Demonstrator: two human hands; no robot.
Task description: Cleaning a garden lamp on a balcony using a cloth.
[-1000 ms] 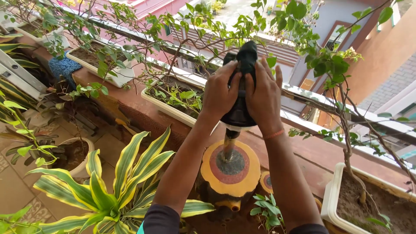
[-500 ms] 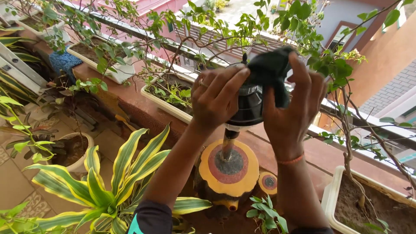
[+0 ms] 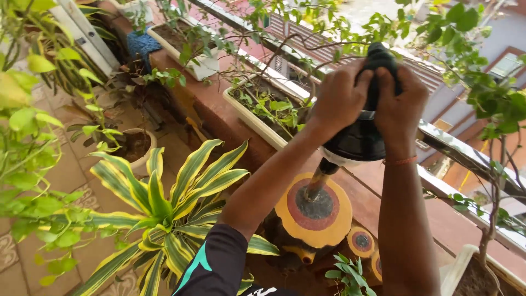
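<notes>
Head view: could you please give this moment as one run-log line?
left hand: on dark cloth | right hand: on cloth | under: black lamp top on painted stump | near: striped plant

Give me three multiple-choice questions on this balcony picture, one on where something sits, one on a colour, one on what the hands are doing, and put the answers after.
1. Where does the black lamp dome sit?
A. On a short post above the painted log stand
B. Inside the white planter
C. Flat on the tiled floor

2. What colours are the leaves of the striped plant?
A. Solid red
B. Green with yellow bands
C. Purple and white

3. What are the hands doing?
A. Both hang free
B. Only one touches the dome
C. Left hand and right hand both press a dark cloth on the dome's top

Answers: 1 A, the post rises from the stand's ringed top. 2 B, yellow edges the green blades. 3 C, both hands grip the cloth there.
</notes>
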